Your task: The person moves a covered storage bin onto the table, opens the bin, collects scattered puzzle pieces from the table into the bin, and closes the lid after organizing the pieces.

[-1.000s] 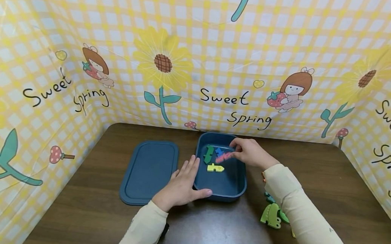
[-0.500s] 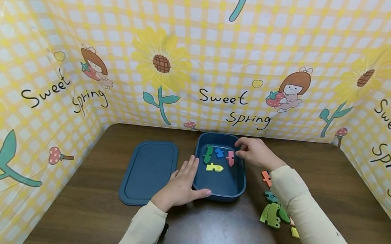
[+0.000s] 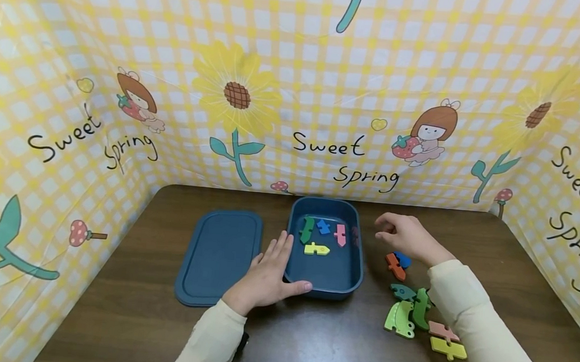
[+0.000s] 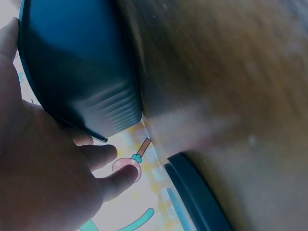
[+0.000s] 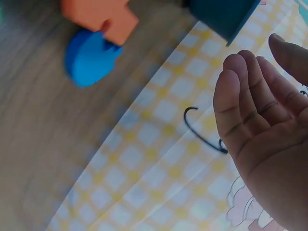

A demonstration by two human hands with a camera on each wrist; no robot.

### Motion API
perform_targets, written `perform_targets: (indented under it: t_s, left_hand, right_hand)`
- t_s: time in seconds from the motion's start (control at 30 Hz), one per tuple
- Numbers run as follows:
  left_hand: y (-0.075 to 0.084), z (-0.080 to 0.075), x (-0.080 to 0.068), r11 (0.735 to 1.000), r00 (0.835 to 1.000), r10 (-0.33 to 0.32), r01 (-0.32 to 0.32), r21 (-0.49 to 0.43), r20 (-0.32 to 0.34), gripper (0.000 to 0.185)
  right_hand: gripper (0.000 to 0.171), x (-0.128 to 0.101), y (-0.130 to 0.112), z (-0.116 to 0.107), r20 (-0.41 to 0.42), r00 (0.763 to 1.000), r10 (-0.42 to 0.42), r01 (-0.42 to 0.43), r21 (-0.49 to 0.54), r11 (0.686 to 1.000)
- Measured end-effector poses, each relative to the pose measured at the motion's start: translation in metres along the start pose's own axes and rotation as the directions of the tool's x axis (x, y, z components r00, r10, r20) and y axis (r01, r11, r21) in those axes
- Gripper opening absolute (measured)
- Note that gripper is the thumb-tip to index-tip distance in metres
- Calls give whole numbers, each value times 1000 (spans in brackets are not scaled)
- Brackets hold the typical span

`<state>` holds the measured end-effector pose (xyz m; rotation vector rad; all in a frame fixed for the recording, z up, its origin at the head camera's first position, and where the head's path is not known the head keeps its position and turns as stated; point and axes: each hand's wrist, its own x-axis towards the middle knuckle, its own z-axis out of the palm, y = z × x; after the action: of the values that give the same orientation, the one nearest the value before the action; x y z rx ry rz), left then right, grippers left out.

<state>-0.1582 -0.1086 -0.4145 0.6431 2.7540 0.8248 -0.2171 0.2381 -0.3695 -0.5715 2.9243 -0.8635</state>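
My left hand [image 3: 265, 277] rests with straight fingers against the left side and near corner of a dark blue box [image 3: 323, 281]. Inside the box lie a green puzzle piece [image 3: 307, 230], a small blue one [image 3: 323, 226], a pink one [image 3: 340, 235] and a yellow one [image 3: 317, 250]. To the right of the box my right hand [image 3: 410, 234] hovers over the table, holding nothing, its fingers loosely bent in the right wrist view. Nearest below it are an orange puzzle piece [image 3: 395, 266] and a rounded blue piece [image 5: 91, 57].
A dark blue lid [image 3: 220, 260] lies flat left of the box. On the right are a light green frog-like piece [image 3: 400, 319], a teal piece [image 3: 402, 292], a green piece [image 3: 420, 309], a pink piece [image 3: 442, 331] and a yellow piece [image 3: 448, 348]. Patterned cloth surrounds the table.
The right hand let go of the pink piece in the box, then moved out to the right over the table. The left hand has stayed at the box.
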Motion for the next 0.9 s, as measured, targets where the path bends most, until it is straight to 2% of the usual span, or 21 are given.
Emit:
perform_targets:
  t_s: [0.5,0.9]
  left_hand:
    - [-2,2,1,1000,1000,2,-2,-6,0,112]
    - [-3,3,2,1000,1000,-12,12,-6,7,112]
  right_hand:
    - [26,-38,31,-6,1,998,62,-62,-11,998]
    - [19,-61,48,10,69,991,117,-116,-24,993]
